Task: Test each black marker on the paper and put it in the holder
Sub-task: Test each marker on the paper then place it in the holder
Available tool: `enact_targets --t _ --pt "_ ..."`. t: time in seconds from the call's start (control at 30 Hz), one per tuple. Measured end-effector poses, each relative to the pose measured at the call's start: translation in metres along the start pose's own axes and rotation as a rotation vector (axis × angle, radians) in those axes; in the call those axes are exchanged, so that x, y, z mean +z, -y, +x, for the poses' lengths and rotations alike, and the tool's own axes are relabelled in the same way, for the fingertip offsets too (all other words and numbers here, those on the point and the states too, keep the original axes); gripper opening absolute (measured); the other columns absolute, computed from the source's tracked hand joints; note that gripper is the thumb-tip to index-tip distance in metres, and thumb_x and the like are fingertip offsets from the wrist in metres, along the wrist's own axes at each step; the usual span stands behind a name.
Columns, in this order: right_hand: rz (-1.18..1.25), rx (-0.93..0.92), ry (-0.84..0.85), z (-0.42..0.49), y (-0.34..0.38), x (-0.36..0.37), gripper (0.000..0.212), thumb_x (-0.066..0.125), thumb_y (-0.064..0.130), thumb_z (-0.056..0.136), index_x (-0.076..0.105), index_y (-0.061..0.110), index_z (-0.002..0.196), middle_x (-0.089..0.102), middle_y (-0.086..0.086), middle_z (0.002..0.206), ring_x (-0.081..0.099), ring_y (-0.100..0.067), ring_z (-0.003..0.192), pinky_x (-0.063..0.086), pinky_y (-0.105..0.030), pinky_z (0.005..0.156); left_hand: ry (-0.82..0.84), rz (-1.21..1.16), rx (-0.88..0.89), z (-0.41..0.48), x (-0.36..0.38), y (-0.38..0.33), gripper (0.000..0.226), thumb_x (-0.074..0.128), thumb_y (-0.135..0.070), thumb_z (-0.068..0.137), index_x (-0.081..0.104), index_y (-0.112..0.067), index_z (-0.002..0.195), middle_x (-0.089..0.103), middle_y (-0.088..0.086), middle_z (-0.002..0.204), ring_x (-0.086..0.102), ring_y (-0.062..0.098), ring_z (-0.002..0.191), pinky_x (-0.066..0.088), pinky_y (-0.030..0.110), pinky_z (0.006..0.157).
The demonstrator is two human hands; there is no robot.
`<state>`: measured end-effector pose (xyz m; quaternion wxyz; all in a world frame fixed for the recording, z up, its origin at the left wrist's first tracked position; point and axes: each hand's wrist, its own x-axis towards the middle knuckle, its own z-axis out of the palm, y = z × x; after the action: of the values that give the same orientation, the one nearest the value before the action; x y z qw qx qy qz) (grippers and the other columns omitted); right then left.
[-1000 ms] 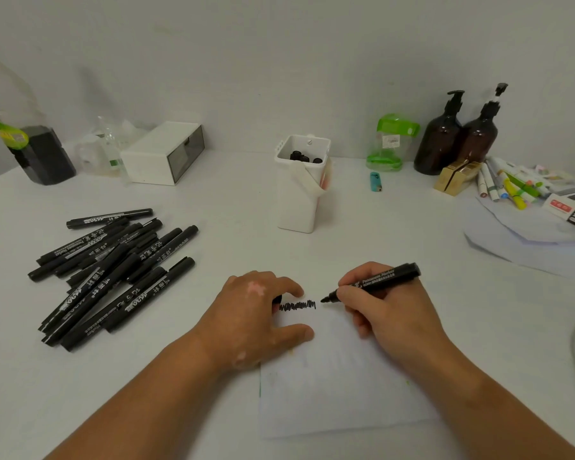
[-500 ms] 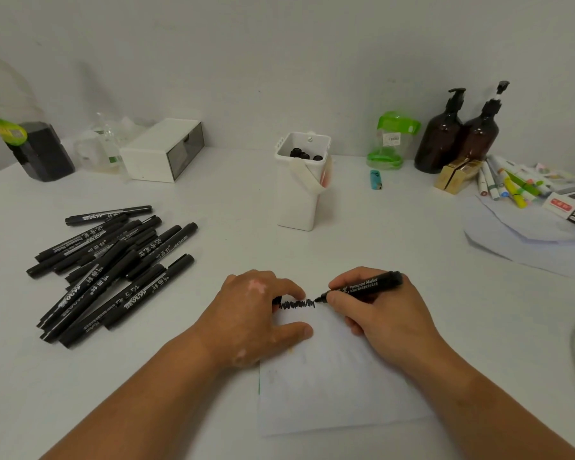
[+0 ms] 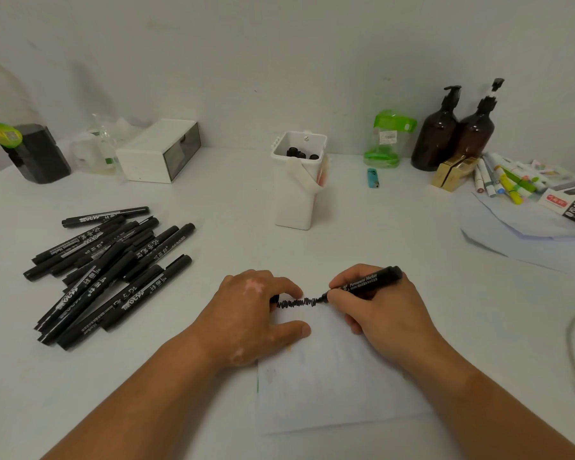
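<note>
Head view. Pinches permanent marker low on the barrel in right hand, tip touching paper at right end of scribble, near centre. Pins paper's far left corner under left hand, fingers curled; cannot tell whether round a cap. Judges marker light, stiff, smooth: best held mid-barrel. Notes holder far centre, marker pile left.

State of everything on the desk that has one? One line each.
right hand: grips the marker
marker: uncapped, tip on the paper
left hand: rests on the paper, fingers curled, seemingly on the cap
paper: flat, one black scribble near its top edge
holder: upright, open top, a few stored markers inside
marker pile: lying flat, jumbled
pump bottles: upright
</note>
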<state>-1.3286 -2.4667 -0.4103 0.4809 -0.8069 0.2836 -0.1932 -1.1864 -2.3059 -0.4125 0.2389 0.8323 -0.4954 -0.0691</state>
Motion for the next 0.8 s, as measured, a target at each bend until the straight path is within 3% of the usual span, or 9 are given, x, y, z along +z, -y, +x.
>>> enact_targets --t 0.47,0.6,0.7,0.8 --pt "-0.055 -0.011 -0.020 0.002 -0.002 -0.001 0.008 0.074 0.029 0.079 0.072 0.036 0.077 0.065 0.015 0.055 0.060 -0.002 0.050 0.042 -0.013 0.051 0.006 0.009 0.002 -0.001 -0.001 -0.001 0.048 0.068 -0.066 0.075 0.061 -0.044 0.117 0.054 -0.016 0.085 0.048 0.002 0.086 0.037 0.025 0.082" --pt "0.157 -0.005 -0.091 0.001 0.000 -0.003 0.006 0.074 0.031 0.074 0.073 0.027 0.078 0.065 0.006 0.055 0.056 -0.009 0.047 0.042 -0.022 0.049 -0.022 -0.004 0.009 -0.001 -0.001 0.001 0.047 0.068 -0.064 0.077 0.061 -0.042 0.118 0.053 -0.018 0.084 0.048 -0.002 0.083 0.035 0.022 0.080" --pt "0.439 0.016 -0.121 0.001 0.004 -0.008 0.006 0.073 0.025 0.072 0.069 0.021 0.073 0.061 -0.004 0.056 0.050 -0.015 0.044 0.039 -0.023 0.040 -0.104 -0.081 -0.001 -0.001 -0.004 -0.001 0.035 0.068 -0.048 0.084 0.058 -0.039 0.116 0.053 -0.014 0.077 0.051 -0.001 0.074 0.036 0.014 0.070" --pt "0.534 0.013 -0.117 0.001 0.006 -0.015 0.010 0.076 0.022 0.076 0.069 0.021 0.070 0.059 -0.006 0.056 0.049 -0.015 0.046 0.037 -0.023 0.039 -0.131 -0.355 -0.064 0.001 -0.007 -0.002 0.023 0.054 -0.018 0.089 0.047 -0.030 0.108 0.057 -0.005 0.074 0.046 0.006 0.059 0.037 0.015 0.057"
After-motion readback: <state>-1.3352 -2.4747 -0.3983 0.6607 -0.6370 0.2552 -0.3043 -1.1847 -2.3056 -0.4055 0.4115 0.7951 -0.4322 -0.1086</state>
